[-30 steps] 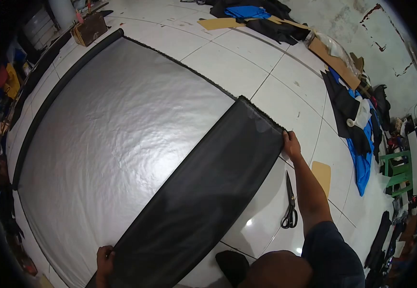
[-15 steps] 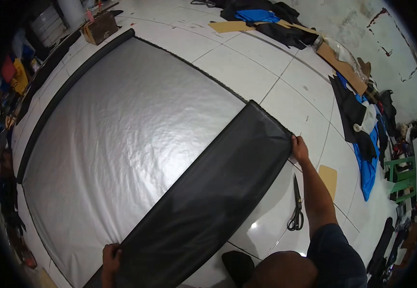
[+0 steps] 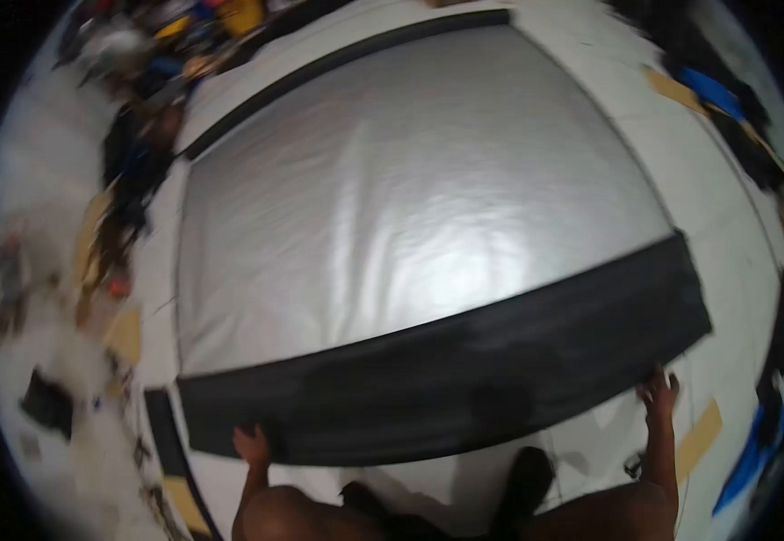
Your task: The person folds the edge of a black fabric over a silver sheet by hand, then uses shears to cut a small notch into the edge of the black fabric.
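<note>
A large sheet of fabric lies on the floor, silver side up, with its near part folded over to show a black side. My left hand rests on the black fold near its lower left corner, fingers somewhat apart. At the right end of the fold's near edge is my right hand, fingers spread; blur hides whether it touches the cloth. Beside my right forearm, the handles of the scissors show, the rest hidden behind the arm.
A black roll runs along the sheet's far edge. Tan pieces lie right of my right arm. Blue and black cloth lies along the right side. Clutter lines the left. My feet stand at the near edge.
My view has turned so the fold now runs across in front of me. My left hand has moved from the fold's inner edge to its near left corner. My right hand's fingers have opened.
</note>
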`<state>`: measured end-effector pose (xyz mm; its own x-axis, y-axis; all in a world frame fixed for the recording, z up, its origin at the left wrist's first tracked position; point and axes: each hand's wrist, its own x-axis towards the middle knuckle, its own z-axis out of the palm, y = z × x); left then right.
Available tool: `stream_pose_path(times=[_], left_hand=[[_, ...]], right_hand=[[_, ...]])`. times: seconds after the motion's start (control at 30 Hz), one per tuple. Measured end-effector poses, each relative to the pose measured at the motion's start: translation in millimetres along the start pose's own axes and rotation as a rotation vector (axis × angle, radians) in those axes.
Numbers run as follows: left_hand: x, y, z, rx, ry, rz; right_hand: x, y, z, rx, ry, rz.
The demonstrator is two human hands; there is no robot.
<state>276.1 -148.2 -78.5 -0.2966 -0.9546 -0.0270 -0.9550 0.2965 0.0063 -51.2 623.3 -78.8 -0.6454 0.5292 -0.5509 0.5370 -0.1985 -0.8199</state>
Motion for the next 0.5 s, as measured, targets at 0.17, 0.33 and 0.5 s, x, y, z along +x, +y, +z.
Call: stream_pose_path(times=[0.17,0.33,0.5], left_hand=[[-37.5,-101.7,-5.7,-0.931,-0.432,-0.760],[-3.7,-126.5,19.2,-1.473,-0.188,-0.587],[30.6,-160.5,32.6,-1.581,-0.065,-0.772]], right_hand=[[-31.1,46.1,8.5,-0.180,-0.197,0.086],[46.1,61.2,-15.2,-0.076,-0.260,-0.090],[61.8,50.3,-33.4,-0.268,-0.293,-0.162]])
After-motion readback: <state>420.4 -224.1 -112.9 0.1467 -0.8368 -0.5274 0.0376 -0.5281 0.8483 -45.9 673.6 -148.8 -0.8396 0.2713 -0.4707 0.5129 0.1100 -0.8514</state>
